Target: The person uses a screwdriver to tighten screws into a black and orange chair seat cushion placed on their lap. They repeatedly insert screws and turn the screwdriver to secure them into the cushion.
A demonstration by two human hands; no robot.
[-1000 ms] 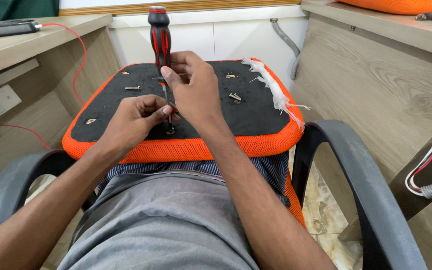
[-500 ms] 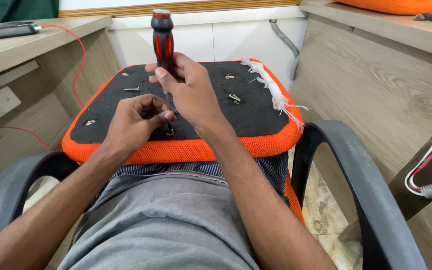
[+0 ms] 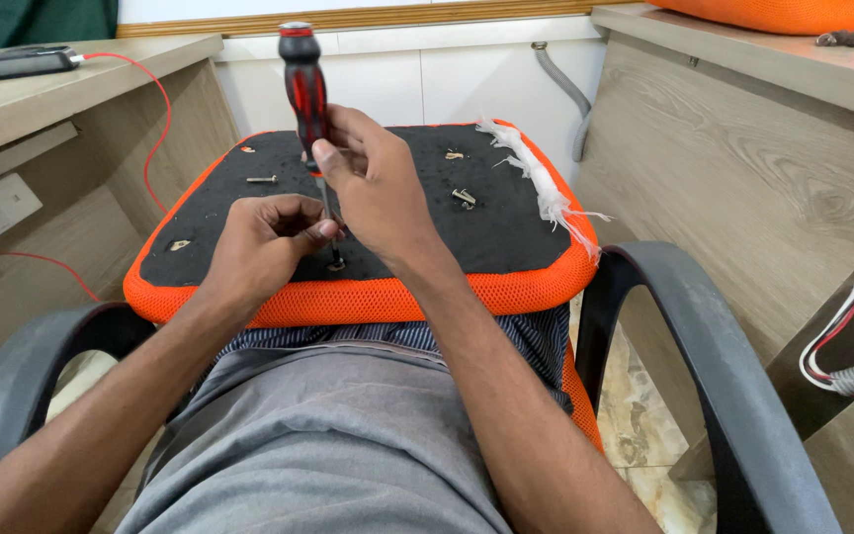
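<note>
Two hands, right gripping screwdriver, left steadying shaft

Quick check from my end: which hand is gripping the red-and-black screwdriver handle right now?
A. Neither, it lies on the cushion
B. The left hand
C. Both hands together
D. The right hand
D: the right hand wraps the lower handle of the upright screwdriver, while the left hand pinches down by the tip at the seat cushion.

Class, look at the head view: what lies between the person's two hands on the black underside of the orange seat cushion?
The screwdriver's thin metal shaft, running down between the left hand and right hand to a screw.
</note>
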